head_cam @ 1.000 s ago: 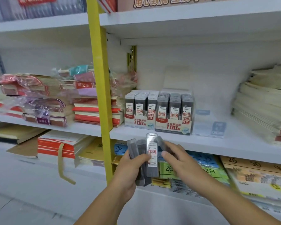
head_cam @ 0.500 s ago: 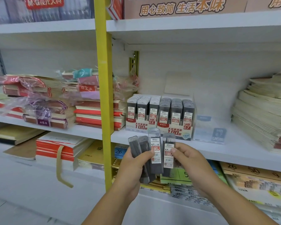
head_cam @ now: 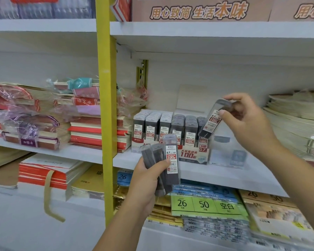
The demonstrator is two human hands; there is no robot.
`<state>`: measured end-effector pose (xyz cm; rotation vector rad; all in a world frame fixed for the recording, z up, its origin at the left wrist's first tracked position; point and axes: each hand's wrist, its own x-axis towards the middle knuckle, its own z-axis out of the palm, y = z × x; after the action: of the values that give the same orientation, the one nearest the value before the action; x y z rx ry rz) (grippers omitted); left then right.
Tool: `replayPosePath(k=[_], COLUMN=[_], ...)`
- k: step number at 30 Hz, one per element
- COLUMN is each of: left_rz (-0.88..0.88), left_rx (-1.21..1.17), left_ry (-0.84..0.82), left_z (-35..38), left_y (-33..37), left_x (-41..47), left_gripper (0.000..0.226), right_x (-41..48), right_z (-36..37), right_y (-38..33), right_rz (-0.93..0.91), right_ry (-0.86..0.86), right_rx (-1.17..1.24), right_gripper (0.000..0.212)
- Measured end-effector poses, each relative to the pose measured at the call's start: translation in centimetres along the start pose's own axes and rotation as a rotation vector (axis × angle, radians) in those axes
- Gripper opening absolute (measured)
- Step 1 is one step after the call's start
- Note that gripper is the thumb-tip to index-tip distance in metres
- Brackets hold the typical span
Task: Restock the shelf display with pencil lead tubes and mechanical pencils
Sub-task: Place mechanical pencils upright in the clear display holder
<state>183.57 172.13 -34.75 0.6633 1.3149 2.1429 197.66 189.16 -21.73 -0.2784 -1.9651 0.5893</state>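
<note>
White shop shelving is filling the view, and a cardboard display box packed with grey pencil lead tubes is sitting on the middle shelf. The person's right hand is pinching one slim, clear-capped tube of dark leads with a red-and-white 0.7 label, just above the box's right end. The left hand is gripping a fanned bundle of the same tubes in front of and below the box. Half a second ago the single tube was lying beside that bundle; it is now raised up and rightward. Its long axis is running diagonally, cap up-right, base pointing down-left at the box. The bundle is standing roughly upright, caps up.
</note>
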Motion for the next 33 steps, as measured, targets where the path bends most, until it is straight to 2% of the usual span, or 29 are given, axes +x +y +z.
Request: replayPosePath(k=[3,8,13,15,16,19,20,23,25,27,29,33], left_rz=[0.003,0.003,0.003,0.002,0.005,0.02,0.026,0.033,0.041,0.041,0.026,0.021], left_rx=[-0.003,0.023,0.03,0.05,0.063,0.119,0.142,0.188,0.201,0.194,0.176,0.166], left_ry=[0.014,0.028,0.025,0.016,0.007,-0.039,-0.06,-0.12,-0.129,-0.129,-0.131,-0.136], left_z=[0.2,0.3,0.2,0.3,0.3,0.8,1.0,1.3,1.2,0.9,0.6,0.3], left_y=[-0.1,-0.3,-0.2,-0.1,0.1,0.7,0.9,1.6,2.0,2.3,2.3,1.5], left_x=[0.5,1.0,0.8,0.6,0.4,0.2,0.1,0.4,0.9,1.4,1.6,2.0], left_gripper=[0.026,0.024,0.025,0.024,0.023,0.03,0.034,0.035,0.034,0.037,0.037,0.04], right_x=[1.2,1.5,0.3,-1.1,-2.1,-4.8,-5.3,-4.9,-3.6,-1.9,-0.4,0.5], right_z=[0.6,2.1,2.9,3.4,3.8,5.4,5.8,5.6,4.5,2.9,1.4,1.4], right_y=[1.2,3.3,3.6,2.6,1.8,-0.3,-0.6,-0.9,-1.0,-0.9,-0.7,0.8], right_rz=[-0.025,-0.017,-0.118,-0.171,-0.163,0.041,0.096,0.157,0.187,0.113,-0.013,-0.11], right_ry=[-0.111,-0.24,-0.087,-0.024,-0.056,-0.347,-0.393,-0.364,-0.215,-0.037,0.062,0.023], right_rx=[-0.225,-0.469,-0.77,-0.702,-0.565,-0.017,0.088,0.205,0.309,0.326,0.249,-0.039], right_gripper=[0.025,0.02,0.033,0.035,0.037,0.041,0.043,0.04,0.035,0.035,0.038,0.033])
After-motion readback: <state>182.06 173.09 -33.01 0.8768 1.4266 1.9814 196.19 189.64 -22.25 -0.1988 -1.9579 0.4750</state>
